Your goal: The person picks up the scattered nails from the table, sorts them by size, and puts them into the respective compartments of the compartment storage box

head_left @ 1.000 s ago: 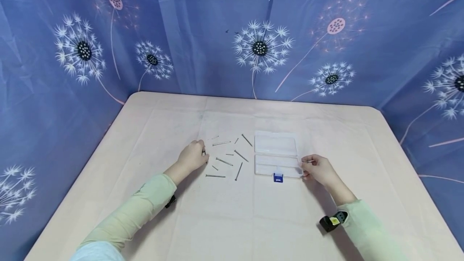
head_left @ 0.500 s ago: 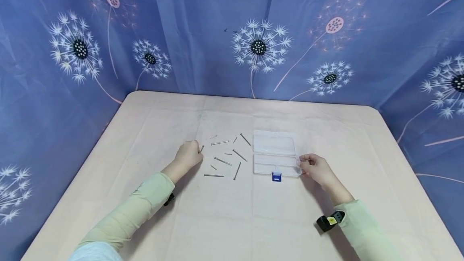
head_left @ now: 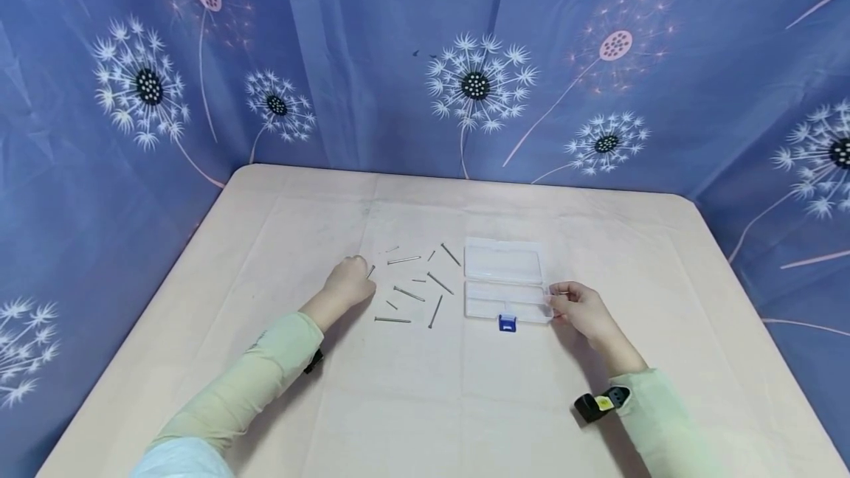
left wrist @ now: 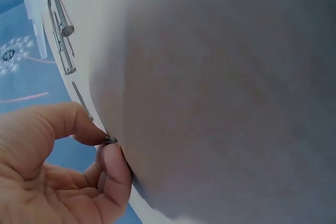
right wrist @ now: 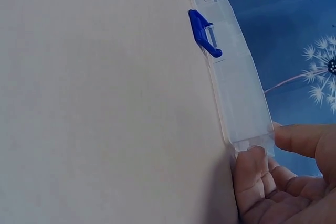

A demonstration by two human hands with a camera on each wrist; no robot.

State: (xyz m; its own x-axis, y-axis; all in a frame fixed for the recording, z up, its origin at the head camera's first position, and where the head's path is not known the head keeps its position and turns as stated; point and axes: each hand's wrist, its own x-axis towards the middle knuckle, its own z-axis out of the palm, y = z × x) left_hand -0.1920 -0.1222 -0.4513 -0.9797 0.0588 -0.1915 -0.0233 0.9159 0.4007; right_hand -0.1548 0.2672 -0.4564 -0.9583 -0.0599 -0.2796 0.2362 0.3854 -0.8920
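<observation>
Tabletop (head_left: 412,404): nail (left wrist: 111,140) between left fingers (left wrist: 116,167)

from the left wrist view i get only a stub of the grey metal nail (left wrist: 110,140) in the left hand (head_left: 347,282); fingertips hide the rest. the right hand (head_left: 584,310) covers part of the clear plastic box's (head_left: 505,283) right end. toward the far edge of the pale pink cloth-covered worktop (head_left: 412,404), a hair-thin nail (head_left: 392,249) is too small for me to tell head from point. both near corners are cut off, and i can't read the yellow label (head_left: 603,403) on the right wrist.
</observation>
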